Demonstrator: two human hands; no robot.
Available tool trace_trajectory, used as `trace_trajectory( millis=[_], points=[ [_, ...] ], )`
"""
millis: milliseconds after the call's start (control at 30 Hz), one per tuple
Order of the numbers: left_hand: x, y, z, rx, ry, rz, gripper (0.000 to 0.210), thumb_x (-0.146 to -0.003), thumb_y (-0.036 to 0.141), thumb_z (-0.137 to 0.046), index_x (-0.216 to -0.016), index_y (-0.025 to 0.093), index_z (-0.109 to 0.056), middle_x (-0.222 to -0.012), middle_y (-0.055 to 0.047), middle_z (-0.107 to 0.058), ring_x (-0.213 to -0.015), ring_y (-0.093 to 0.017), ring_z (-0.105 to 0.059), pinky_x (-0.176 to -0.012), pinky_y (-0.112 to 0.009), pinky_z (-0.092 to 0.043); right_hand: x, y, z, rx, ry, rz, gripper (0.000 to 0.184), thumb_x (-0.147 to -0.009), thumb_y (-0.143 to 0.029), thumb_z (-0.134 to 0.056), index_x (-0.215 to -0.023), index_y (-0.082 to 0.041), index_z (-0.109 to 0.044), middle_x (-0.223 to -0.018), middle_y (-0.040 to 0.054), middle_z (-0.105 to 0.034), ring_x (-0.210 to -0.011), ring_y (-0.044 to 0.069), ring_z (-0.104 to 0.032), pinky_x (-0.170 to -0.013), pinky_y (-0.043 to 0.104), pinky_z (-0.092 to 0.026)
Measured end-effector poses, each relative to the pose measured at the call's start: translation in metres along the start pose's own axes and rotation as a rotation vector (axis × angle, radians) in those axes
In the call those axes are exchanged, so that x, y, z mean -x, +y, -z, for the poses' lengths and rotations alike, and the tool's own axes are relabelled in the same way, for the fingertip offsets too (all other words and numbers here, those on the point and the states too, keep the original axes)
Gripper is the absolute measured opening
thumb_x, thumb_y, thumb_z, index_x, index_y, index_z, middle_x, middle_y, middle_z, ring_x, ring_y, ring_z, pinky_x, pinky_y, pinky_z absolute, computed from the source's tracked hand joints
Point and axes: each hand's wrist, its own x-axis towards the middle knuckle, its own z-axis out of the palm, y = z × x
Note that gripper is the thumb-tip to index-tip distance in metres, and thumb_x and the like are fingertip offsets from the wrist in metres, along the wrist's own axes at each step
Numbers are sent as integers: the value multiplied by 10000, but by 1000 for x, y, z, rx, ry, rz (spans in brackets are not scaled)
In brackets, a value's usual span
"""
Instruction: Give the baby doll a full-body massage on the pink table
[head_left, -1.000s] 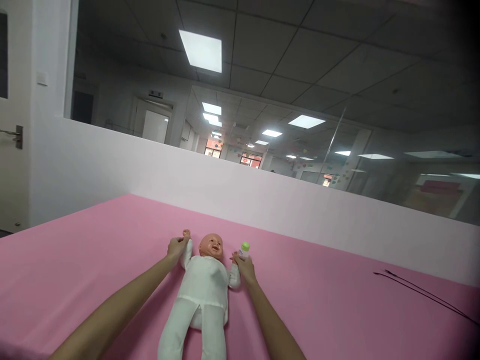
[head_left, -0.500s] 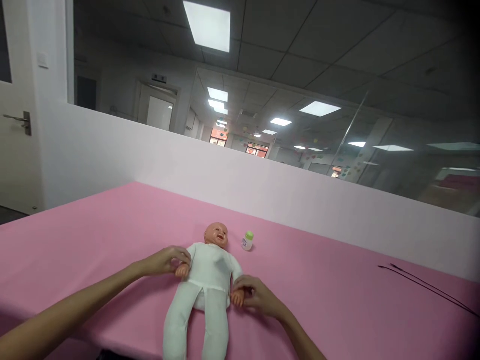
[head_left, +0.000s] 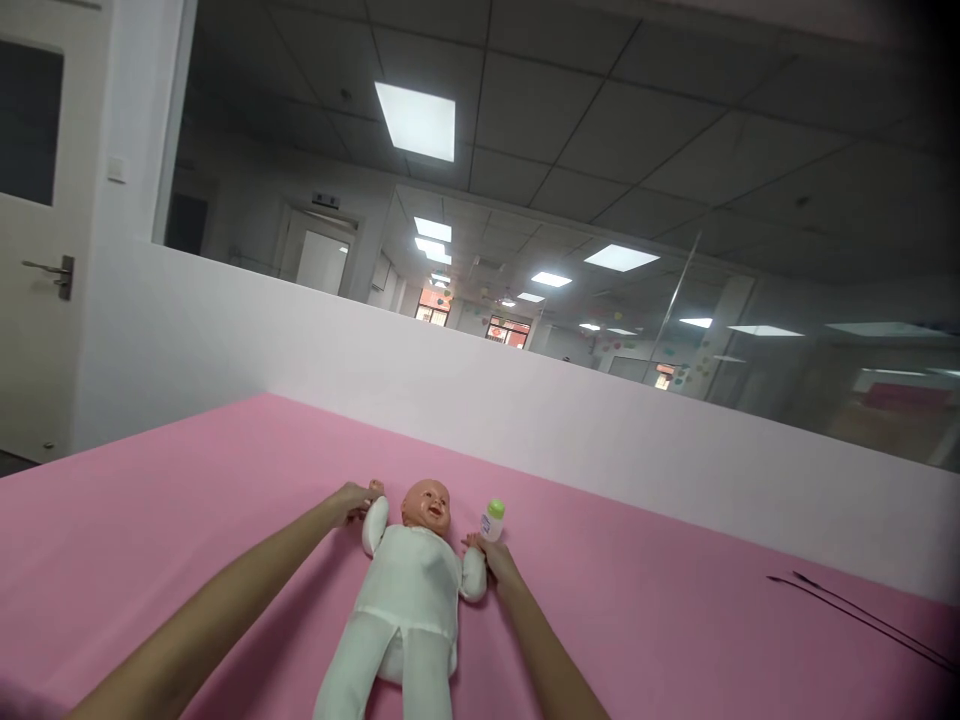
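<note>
A baby doll (head_left: pixel 416 580) with a white cloth body lies on its back on the pink table surface (head_left: pixel 225 480), its head toward the wall. Both of its arms are bent upward beside the head. My left hand (head_left: pixel 351 503) is closed around the doll's arm near its hand, left of the head. On the other side, my right hand (head_left: pixel 495 556) grips the doll's other arm near the wrist; its fingers are partly hidden. Just behind my right hand stands a small clear bottle (head_left: pixel 493 520) with a green cap.
Two thin black cords (head_left: pixel 847 605) lie at the right of the table. A low white wall (head_left: pixel 450 390) with a glass pane above it borders the far edge. A door (head_left: pixel 45 300) is at the far left.
Both hands have moved the doll's arms from beside its body up toward its head. The camera view has tilted up slightly, so the scene sits lower.
</note>
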Motion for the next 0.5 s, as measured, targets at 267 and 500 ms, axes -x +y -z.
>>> trace_trajectory(
  millis=[267, 500],
  points=[
    [35, -36, 12, 130, -146, -242, 491, -685, 652, -780, -778, 190, -639, -734, -14, -603, -694, -170, -579, -678, -299, -462, 41, -17, 42, 49, -229, 89, 521, -684, -572, -796, -1031, -184, -775, -834, 69, -736, -741, 225, -653, -696, 350, -532],
    [80, -69, 35, -166, -635, -593, 315, -670, 292, -846, -970, 202, -817, -1060, -88, -733, -952, -251, -640, -808, -333, -485, 110, -7, 44, 362, -653, 309, 276, -644, -199, -794, -918, -219, -808, -1026, 64, -713, -955, 245, -645, -860, 344, -493]
  ],
)
